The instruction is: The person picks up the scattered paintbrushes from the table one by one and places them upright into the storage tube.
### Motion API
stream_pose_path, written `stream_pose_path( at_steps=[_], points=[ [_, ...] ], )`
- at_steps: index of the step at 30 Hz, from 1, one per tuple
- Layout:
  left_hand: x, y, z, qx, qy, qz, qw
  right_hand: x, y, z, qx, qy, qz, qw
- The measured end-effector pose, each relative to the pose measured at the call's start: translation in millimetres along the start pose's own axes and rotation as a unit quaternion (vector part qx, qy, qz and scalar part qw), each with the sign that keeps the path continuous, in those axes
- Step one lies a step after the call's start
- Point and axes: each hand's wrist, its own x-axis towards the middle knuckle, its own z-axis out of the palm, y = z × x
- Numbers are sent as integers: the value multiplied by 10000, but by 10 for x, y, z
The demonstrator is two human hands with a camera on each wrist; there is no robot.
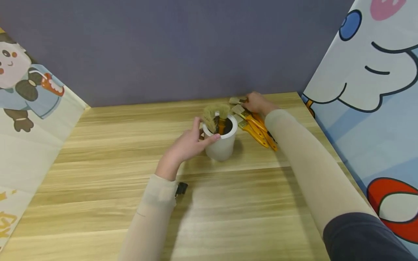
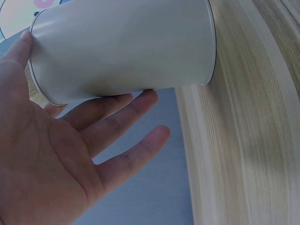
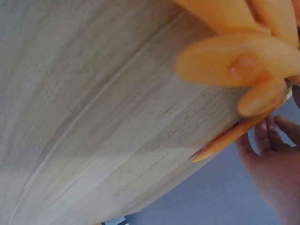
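Observation:
A white cup (image 1: 220, 146) stands upright on the wooden table, with pale-bristled paintbrushes (image 1: 215, 110) inside, bristles up. My left hand (image 1: 187, 143) holds the cup's left side, thumb at the near rim. In the left wrist view, some fingers (image 2: 123, 110) lie along the cup wall and the little finger is clear of it. At the back right, my right hand (image 1: 258, 102) pinches a paintbrush (image 1: 236, 100) near its ferrule; its orange handle (image 3: 229, 138) shows in the right wrist view. Beside that hand lies a pile of orange-handled paintbrushes (image 1: 256, 128).
A small black object (image 1: 181, 188) shows beside the left wrist. A grey-blue wall (image 1: 196, 50) rises at the table's back edge. Cartoon-printed panels stand at left (image 1: 36, 90) and right (image 1: 375, 119).

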Motion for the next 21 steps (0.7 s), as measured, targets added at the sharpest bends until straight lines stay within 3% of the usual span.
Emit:
stream_pose_path(
  at_steps=[14,21],
  points=[
    [15,-7,10,89,85,31,9999,5,60,51,163,-73,-3,9998],
    [12,-15,21,54,61,25,10000,-78,108,-90,249,376,-137,9989]
  ],
)
